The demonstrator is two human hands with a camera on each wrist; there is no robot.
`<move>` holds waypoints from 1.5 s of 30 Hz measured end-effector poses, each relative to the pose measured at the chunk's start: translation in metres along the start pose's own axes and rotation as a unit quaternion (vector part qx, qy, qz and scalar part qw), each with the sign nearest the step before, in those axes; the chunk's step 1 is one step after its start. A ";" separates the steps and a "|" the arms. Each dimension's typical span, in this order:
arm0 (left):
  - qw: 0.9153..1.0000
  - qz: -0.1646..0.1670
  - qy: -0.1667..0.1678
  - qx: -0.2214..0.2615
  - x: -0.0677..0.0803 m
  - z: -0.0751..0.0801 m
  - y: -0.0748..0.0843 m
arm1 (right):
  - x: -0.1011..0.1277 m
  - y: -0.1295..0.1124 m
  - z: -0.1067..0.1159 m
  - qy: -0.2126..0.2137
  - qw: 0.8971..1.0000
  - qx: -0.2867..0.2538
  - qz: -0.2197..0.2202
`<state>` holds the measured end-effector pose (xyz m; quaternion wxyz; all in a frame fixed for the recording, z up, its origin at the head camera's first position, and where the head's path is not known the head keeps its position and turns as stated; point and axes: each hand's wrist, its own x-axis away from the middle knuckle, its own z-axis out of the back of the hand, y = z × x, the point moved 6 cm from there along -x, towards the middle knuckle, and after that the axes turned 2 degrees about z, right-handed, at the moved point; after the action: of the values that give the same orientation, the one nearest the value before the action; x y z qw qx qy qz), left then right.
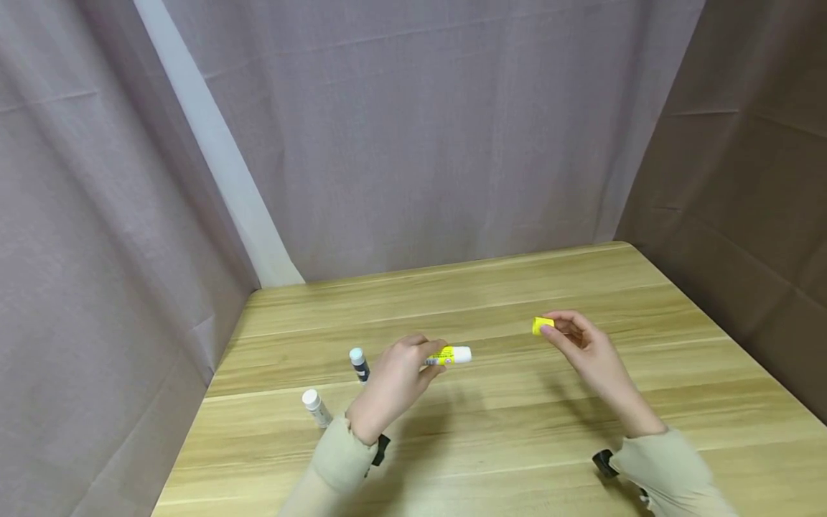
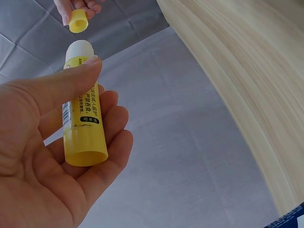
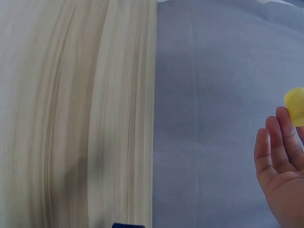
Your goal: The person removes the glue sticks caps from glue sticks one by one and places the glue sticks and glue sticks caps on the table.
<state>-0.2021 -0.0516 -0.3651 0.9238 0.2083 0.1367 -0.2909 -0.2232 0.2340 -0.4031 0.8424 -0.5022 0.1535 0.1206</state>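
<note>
My left hand [image 1: 397,377] grips a yellow glue stick [image 2: 84,114] above the table, its white end [image 1: 461,354] bare and pointing right. In the left wrist view the thumb lies across the printed label and the fingers curl behind the tube. Off to the right, my right hand [image 1: 584,352] pinches a small yellow cap [image 1: 543,326] between thumb and fingertips, apart from the glue stick. The cap's hollow opening [image 2: 79,24] faces the glue stick in the left wrist view. At the right wrist view's edge, only part of the cap [image 3: 295,105] shows.
Left of my left forearm stand a white capped tube [image 1: 316,408] and a dark tube with a pale blue cap [image 1: 359,364]. They are on the wooden table [image 1: 491,431]. Grey curtains [image 1: 413,143] hang behind the table and along its sides.
</note>
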 end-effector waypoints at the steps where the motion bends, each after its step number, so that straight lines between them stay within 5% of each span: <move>1: 1.000 0.001 0.000 0.000 0.000 0.000 0.000 | 0.000 0.000 0.001 0.000 1.000 0.011 -0.001; 15: 1.000 0.002 0.002 0.002 0.002 0.002 -0.003 | -0.005 -0.003 0.010 0.005 0.989 0.133 0.061; 24: 1.000 0.003 0.002 -0.001 0.003 0.003 -0.003 | -0.012 0.005 0.012 0.002 0.964 0.212 0.157; 45: 1.000 0.011 0.000 -0.014 0.006 0.000 -0.004 | -0.011 0.057 0.019 -0.118 0.959 0.255 0.027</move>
<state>-0.1997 -0.0571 -0.3684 0.9298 0.1971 0.1379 -0.2786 -0.2510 0.2769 -0.4366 0.9512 -0.2483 0.0924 0.1583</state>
